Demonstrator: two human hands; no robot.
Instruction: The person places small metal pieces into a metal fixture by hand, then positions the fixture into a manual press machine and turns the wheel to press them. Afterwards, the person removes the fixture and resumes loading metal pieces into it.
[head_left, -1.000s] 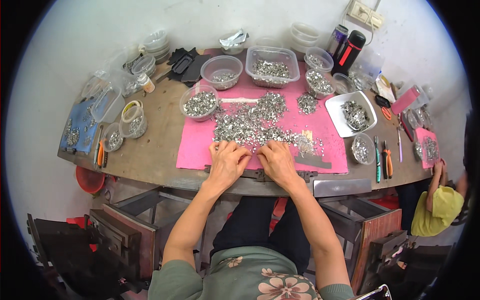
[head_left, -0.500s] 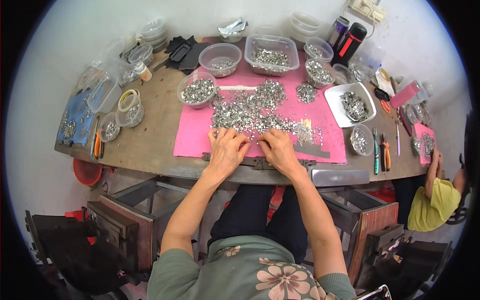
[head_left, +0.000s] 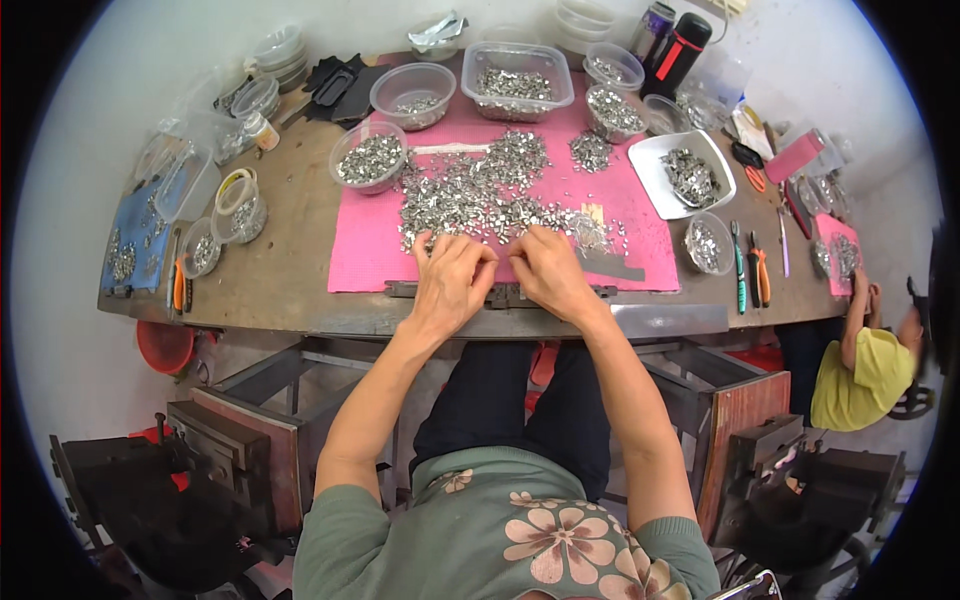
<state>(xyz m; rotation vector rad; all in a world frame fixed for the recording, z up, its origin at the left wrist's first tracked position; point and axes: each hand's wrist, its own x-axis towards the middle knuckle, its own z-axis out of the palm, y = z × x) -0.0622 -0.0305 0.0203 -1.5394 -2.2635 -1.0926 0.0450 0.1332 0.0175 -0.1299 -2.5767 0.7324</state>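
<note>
Small silvery metal pieces (head_left: 450, 205) lie in a wide loose pile on a pink mat (head_left: 362, 240). At the pile's near edge my left hand (head_left: 452, 280) is closed, thumb and forefinger drawn together. A short gap away, my right hand (head_left: 550, 270) is closed in a pinch too, its fingertips turned toward the left hand. Whatever sits between the fingertips is too small or too hidden to name. Below both hands, a dark metal bar fixture (head_left: 402, 289) runs along the table's front edge, partly covered by them.
Tubs of metal pieces, including a rectangular one (head_left: 517, 112) and a white tray (head_left: 645, 165), stand around the pile. Pliers (head_left: 763, 275) and a green-handled tool (head_left: 740, 280) lie at right. A flat metal plate (head_left: 670, 320) borders the front edge. A person in yellow (head_left: 862, 380) works far right.
The whole view has shifted, so the table sits higher and slightly left in the picture. My hands keep nearly the same pinched pose by the pile.
</note>
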